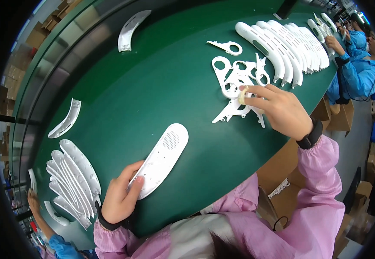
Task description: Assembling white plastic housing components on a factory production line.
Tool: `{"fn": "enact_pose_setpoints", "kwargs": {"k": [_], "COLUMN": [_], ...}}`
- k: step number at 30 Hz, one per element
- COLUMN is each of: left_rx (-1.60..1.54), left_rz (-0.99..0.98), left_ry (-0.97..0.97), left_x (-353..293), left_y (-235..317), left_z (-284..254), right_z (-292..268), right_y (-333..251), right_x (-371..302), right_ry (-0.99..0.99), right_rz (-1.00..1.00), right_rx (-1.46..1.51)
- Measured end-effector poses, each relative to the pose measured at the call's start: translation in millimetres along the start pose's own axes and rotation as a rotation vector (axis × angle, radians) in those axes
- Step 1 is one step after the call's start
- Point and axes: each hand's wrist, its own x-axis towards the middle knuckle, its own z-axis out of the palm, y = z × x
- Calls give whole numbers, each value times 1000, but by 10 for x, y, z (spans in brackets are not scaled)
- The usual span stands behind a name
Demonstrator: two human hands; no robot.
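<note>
My left hand (122,194) grips the lower end of a long white plastic cover (163,157), thumb on top and fingers along its left edge. The cover has rounded ends and a patch of small holes near its upper end. Over a loose pile of white ring-shaped plastic brackets (232,88) reaches my right hand (278,108). Two of its fingers are stretched out at the pile, with a pale finger cot (242,96) on one; the thumb is hidden. No part is seen lifted in it. A single bracket (230,47) lies just beyond the pile.
A row of slotted white covers (282,47) lies at the far right of the green table (110,108). More covers (73,181) are stacked at left, near two curved pieces (66,118) (131,30). Co-workers in blue sit at right (360,69) and lower left. An open cardboard box (282,172) stands below the edge.
</note>
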Motion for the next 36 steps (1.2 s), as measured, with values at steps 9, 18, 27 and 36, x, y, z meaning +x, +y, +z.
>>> {"fn": "enact_pose_setpoints", "kwargs": {"k": [9,18,27,36], "left_rx": [71,2,31,167], "left_rz": [80,-17,-101,359], "left_ry": [99,81,147,125], "left_x": [80,-8,-160,-248], "left_y": [-134,-196,-282,173], "left_z": [47,9,-107,-112], "right_z": [-54,-145,323,105], "right_y": [69,-549,-969,-1442], "right_x": [-247,-124,212,499], "right_ry": [125,427,91,-6], "right_rz": [-28,-42,11,-231], "right_rx": [-54,101,286,461]}}
